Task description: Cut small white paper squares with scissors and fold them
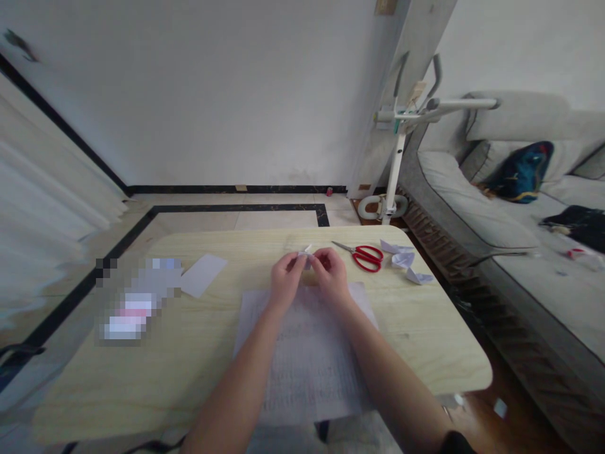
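My left hand (pixel 285 277) and my right hand (pixel 331 272) meet over the far middle of a light wooden table (pixel 198 340). Both pinch a small folded piece of white paper (pixel 307 253) between their fingertips, so most of it is hidden. Under my forearms lies a large white sheet (pixel 307 372) with faint print. Red-handled scissors (pixel 365 256) lie just right of my right hand.
Folded white paper pieces (pixel 405 261) lie right of the scissors. A small white card (pixel 203 275) and a blurred-out patch sit on the left of the table. A grey sofa (pixel 496 233) with a blue bag stands at the right, an exercise machine (pixel 397 151) behind.
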`<state>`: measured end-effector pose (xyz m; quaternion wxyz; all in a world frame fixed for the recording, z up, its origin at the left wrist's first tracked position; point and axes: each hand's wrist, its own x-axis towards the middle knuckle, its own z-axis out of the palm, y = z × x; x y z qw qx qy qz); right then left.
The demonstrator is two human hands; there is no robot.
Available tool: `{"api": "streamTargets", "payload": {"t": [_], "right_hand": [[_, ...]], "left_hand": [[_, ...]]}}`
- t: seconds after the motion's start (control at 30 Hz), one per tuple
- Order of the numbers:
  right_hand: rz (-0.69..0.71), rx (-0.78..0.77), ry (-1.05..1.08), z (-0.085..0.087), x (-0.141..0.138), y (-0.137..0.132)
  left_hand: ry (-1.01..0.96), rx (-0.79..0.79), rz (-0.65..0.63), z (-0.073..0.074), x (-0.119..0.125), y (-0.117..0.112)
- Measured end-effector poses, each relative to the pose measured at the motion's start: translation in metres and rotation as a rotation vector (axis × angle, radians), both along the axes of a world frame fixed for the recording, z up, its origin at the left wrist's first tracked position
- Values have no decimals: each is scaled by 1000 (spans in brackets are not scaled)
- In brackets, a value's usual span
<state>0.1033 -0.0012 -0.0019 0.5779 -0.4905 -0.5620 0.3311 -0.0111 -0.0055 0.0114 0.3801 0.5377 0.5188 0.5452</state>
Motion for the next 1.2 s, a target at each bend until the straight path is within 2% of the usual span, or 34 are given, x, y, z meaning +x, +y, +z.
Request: {"api": "streamTargets", "payload": {"t": [0.27, 0.5, 0.73, 1.03, 1.2], "right_hand": [[11, -10, -18, 2, 1, -4], [96, -75, 1, 0, 2, -4], [210, -142, 5, -4, 3, -1], [299, -263, 223, 6, 4, -2], [288, -260, 225, 3, 3, -2]], "left_hand": [[31, 7, -4, 2, -1, -2], [11, 1, 0, 4, -1, -2], [65, 26, -62, -2, -3, 0], [-61, -58, -62, -1, -1, 1], [-85, -71, -25, 0, -1, 1]]}}
